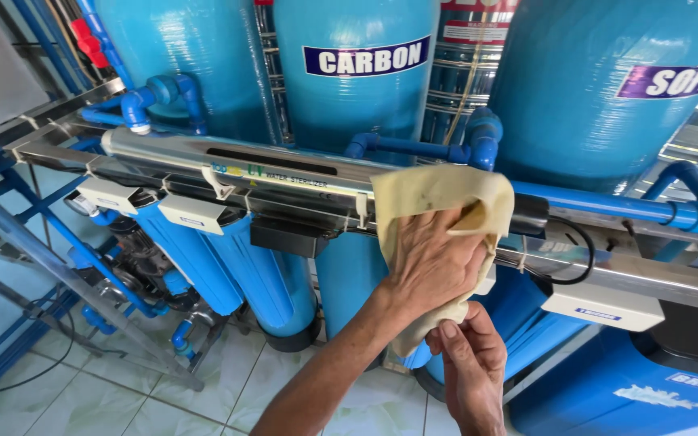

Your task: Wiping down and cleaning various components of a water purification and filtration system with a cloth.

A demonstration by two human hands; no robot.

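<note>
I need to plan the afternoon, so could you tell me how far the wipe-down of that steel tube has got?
Done: cannot tell. In hand: the left hand presses a yellow cloth onto the steel tube near its right end, while the right hand pinches the cloth's lower corner. Left: cannot tell.

Three big blue tanks (357, 73) — one cloth (438, 198), two hands (434, 262).

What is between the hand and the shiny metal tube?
Only the yellow cloth. The left hand presses it flat against the steel tube, so skin does not touch metal there. The right hand pinches the cloth's hanging end below.
</note>
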